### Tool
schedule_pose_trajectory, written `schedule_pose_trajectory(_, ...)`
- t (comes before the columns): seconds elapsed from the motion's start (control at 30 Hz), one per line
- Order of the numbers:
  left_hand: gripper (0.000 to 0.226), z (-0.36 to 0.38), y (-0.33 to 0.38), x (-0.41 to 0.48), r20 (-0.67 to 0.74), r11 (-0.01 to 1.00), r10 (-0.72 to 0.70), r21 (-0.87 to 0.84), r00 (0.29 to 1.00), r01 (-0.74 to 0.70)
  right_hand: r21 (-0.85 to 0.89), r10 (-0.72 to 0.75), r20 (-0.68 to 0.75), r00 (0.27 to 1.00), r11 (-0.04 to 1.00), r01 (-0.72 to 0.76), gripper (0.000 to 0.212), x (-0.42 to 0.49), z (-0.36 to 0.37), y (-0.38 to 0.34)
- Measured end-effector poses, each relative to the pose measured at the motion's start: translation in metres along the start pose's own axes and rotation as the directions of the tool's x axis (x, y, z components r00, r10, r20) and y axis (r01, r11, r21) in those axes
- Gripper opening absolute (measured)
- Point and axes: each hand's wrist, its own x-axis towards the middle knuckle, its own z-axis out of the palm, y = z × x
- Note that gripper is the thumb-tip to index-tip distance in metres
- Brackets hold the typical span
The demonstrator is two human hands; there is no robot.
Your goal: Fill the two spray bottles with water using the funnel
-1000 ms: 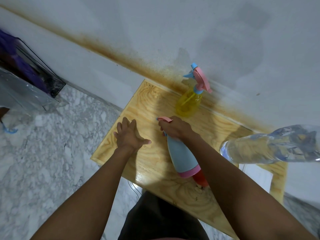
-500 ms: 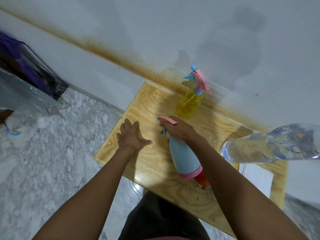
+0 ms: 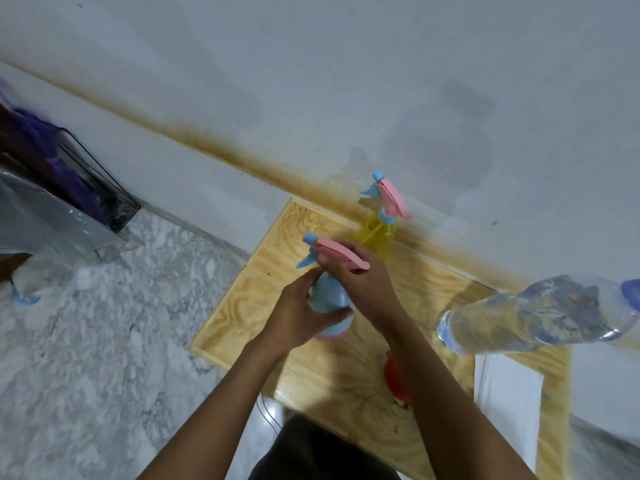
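Dim, cool, even light with a bluish cast; a soft dark shadow pools on the wooden table point(image 3: 433, 289) near its front edge, beside a pale sheen; the blue spray bottle point(image 3: 329, 296) at centre is fairly sharp; the water bottle point(image 3: 536, 317) at right looks stretched and smeared by the wide lens; the marble floor point(image 3: 104, 341) is soft.

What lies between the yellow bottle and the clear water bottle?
In the head view, only bare tabletop lies between the yellow bottle and the water bottle.

Orange funnel point(image 3: 394, 382) mostly behind right forearm point(image 3: 436, 382), water bottle point(image 3: 533, 317) (cap end) cut by the edge
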Motion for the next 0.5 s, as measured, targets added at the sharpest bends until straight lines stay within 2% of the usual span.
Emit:
schedule_pose_trajectory(0.13,0.058,-0.006,0.000,0.014,-0.032,0.998,0.063,-0.006,0.998,-0.063,-0.095,-0.031,-0.048,0.998,0.995,0.026,0.021,0.003,-0.003,0.005)
schedule_pose_trajectory(0.23,0.055,-0.016,0.001,0.032,-0.045,0.998,0.039,-0.050,0.998,-0.042,-0.161,-0.061,-0.061,0.996,0.986,0.050,0.024,0.010,-0.012,0.006)
schedule_pose_trajectory(0.3,0.048,-0.024,0.003,0.050,-0.065,0.992,0.068,-0.102,0.996,-0.075,-0.205,-0.074,-0.184,0.980,0.978,0.036,0.027,0.015,-0.021,0.014)
schedule_pose_trajectory(0.4,0.043,-0.033,0.007,0.085,-0.061,0.992,0.116,-0.036,0.991,-0.119,-0.251,-0.031,-0.446,0.894,0.964,-0.091,0.029,0.023,-0.036,0.034)
schedule_pose_trajectory(0.5,0.050,-0.036,0.001,0.124,-0.032,0.989,0.135,0.069,0.990,-0.132,-0.279,0.053,-0.520,0.853,0.933,-0.229,0.050,0.033,-0.048,0.044)
